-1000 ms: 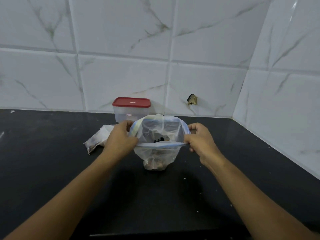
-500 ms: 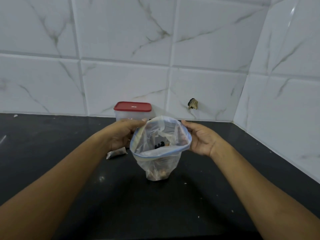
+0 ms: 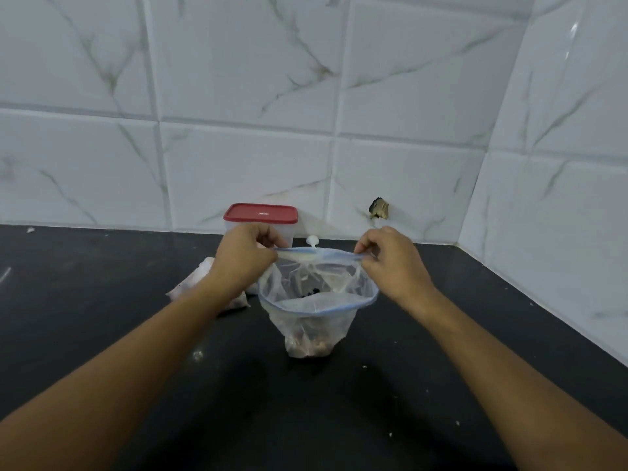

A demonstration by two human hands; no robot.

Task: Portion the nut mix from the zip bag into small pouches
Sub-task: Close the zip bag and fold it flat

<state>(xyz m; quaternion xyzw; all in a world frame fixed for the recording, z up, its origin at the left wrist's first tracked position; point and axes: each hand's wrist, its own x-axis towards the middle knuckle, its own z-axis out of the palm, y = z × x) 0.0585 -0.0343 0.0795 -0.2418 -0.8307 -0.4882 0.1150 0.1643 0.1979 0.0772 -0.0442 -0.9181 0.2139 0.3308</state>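
A clear zip bag (image 3: 316, 321) with a blue zip rim stands upright on the black counter (image 3: 339, 402), its mouth wide open. Nut mix (image 3: 307, 345) fills its bottom. My left hand (image 3: 243, 256) pinches the far rim at its left end, and my right hand (image 3: 387, 263) pinches the same rim at its right end, stretching it taut. The near rim sags lower toward me. A white slider tab (image 3: 312, 240) sticks up from the far rim. Small filled pouches (image 3: 200, 283) lie on the counter behind my left wrist, partly hidden by it.
A clear plastic box with a red lid (image 3: 261, 214) stands against the tiled back wall (image 3: 238, 130), just behind my left hand. A tiled side wall (image 3: 560, 198) closes the counter on the right. A dark chipped hole (image 3: 379, 209) marks the back wall.
My hands rose from cupping the sides of the bag's mouth to pinching the far zip rim at its two ends, pulling it straight and lifting it.
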